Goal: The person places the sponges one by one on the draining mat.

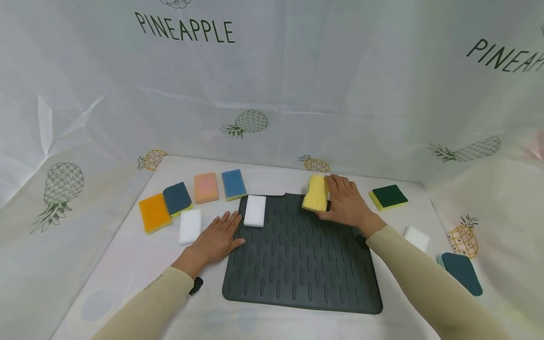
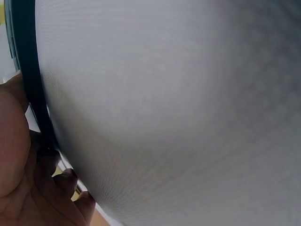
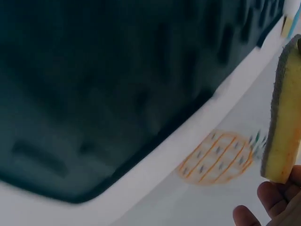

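My right hand (image 1: pixel 347 201) grips a yellow sponge (image 1: pixel 316 193) by its right side over the back right part of a dark grey ridged mat (image 1: pixel 297 264). In the right wrist view the sponge (image 3: pixel 286 113) shows a thin grey layer along one face, and part of it is cut off by the frame edge. My left hand (image 1: pixel 216 237) lies spread with straight fingers at the mat's left edge, holding nothing. A white sponge (image 1: pixel 255 211) lies on the mat's back left corner, just right of the left fingertips.
Left of the mat lie an orange sponge (image 1: pixel 155 213), a dark blue one (image 1: pixel 177 198), a pink one (image 1: pixel 206 187), a blue one (image 1: pixel 233 184) and a white one (image 1: pixel 190 227). To the right are a green sponge (image 1: pixel 388 196), a white one (image 1: pixel 416 238) and a dark teal one (image 1: pixel 461 273).
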`<state>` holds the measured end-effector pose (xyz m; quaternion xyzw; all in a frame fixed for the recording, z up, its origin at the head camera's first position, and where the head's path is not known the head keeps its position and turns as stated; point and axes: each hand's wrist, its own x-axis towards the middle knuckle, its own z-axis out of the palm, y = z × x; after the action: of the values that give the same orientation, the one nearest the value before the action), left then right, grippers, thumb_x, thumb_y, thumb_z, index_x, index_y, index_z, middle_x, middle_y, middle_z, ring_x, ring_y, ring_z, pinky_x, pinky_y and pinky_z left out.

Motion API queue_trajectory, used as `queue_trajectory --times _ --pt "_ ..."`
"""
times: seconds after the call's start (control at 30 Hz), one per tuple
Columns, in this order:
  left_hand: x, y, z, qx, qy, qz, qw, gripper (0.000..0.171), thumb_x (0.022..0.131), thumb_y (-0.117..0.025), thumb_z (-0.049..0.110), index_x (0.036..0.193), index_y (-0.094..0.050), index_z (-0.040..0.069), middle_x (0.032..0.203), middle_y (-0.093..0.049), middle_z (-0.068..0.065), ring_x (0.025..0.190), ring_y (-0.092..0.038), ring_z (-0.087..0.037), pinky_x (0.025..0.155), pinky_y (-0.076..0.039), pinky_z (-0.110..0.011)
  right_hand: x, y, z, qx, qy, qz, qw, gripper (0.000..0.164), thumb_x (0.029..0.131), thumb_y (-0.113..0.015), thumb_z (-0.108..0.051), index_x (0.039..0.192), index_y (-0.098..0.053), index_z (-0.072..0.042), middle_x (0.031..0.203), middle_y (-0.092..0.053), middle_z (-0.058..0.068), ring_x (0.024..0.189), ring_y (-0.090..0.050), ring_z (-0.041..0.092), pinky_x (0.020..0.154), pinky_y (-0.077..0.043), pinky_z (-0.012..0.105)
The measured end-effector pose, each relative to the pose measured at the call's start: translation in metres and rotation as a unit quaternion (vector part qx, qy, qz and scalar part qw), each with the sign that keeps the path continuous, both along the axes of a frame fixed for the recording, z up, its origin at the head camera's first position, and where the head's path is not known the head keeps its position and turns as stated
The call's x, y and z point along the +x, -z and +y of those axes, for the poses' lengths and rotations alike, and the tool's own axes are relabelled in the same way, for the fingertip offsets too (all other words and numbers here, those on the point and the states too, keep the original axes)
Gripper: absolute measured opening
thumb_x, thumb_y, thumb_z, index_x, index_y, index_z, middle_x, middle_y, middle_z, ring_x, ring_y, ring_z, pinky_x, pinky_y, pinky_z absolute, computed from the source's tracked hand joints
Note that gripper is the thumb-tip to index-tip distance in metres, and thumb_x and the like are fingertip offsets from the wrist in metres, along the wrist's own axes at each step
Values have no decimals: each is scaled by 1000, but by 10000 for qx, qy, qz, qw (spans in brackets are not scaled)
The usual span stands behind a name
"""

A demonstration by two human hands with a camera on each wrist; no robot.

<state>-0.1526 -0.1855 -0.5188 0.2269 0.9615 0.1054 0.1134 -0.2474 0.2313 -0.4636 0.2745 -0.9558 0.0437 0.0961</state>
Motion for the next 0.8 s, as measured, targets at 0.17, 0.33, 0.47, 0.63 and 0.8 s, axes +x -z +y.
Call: queue_trajectory --times 0.17,0.33,0.47,0.63,0.8 --pt "0 -1 0 -11 0 22 10000 80 110 -51 50 167 -24 2 175 -21 -18 162 -17 -42 129 -22 -62 7 4 -30 67 -293 -119 9995 105 82 -76 -64 152 -39 4 148 -46 28 131 -49 47 102 -45 62" --pt "0 0 1 -8 16 57 10000 80 110 -50 52 167 -24 2 175 -21 -18 162 -17 -41 129 -21 -61 10 8 -54 224 -559 -195 9980 103 83 -73 -67 152 -41 3 146 -48 26 130 -51 43 102 -46 61" --pt "1 0 0 1 14 77 10000 80 110 -51 50 167 -24 1 174 -22 -20 162 -17 -42 129 -21 -62 9 13 -69 366 -743 -299 9961 103 84 -70 -69 153 -42 2 147 -49 23 131 -52 40 106 -47 58" --pt "0 0 0 -10 16 119 9999 79 110 -52 48 166 -25 0 174 -23 -21 161 -19 -43 129 -23 -62 8 18 -82 336 -917 -524 9938 102 84 -71 -67 153 -43 2 148 -50 23 131 -52 40 109 -47 58" --pt "0 0 1 -45 -18 102 9999 79 110 -51 49 167 -25 0 174 -23 -20 162 -19 -42 129 -22 -62 7 23 -89 358 -948 -666 9926 102 84 -72 -66 154 -42 2 150 -48 22 133 -51 39 110 -46 57"
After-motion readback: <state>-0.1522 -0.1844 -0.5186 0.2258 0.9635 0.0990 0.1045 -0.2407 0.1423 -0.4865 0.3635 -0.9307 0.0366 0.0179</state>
